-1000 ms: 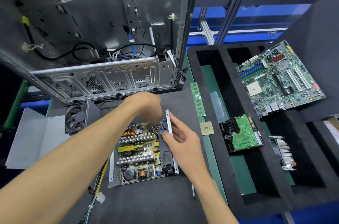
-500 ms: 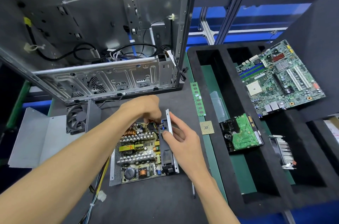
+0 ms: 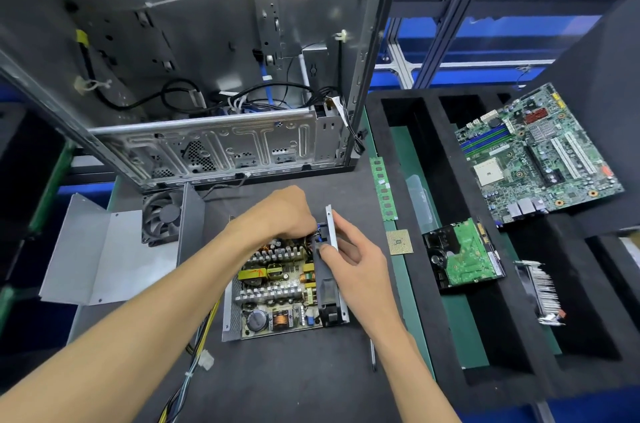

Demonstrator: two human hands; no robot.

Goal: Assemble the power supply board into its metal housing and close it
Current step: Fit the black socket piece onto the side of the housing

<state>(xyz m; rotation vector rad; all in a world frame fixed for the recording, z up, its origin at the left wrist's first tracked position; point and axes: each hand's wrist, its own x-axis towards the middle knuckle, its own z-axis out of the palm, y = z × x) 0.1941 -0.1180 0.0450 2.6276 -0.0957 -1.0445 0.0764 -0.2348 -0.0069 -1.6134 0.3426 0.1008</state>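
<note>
Head view. Power supply board (image 3: 277, 287) lies in its open metal housing (image 3: 231, 304) on the dark mat, near centre. Right hand (image 3: 360, 270) pinches the housing's upright right wall (image 3: 331, 232). Left hand (image 3: 284, 214) is curled over the board's far right corner; its fingertips are hidden, grip unclear. Black foam tray (image 3: 433, 200), right, holds motherboard (image 3: 540, 152), hard drive (image 3: 464, 258) and heatsink (image 3: 540, 291). Housing cover (image 3: 104, 242) with fan (image 3: 162, 216) lies left. Cable bundle (image 3: 194, 367) is cut off at the near edge.
</note>
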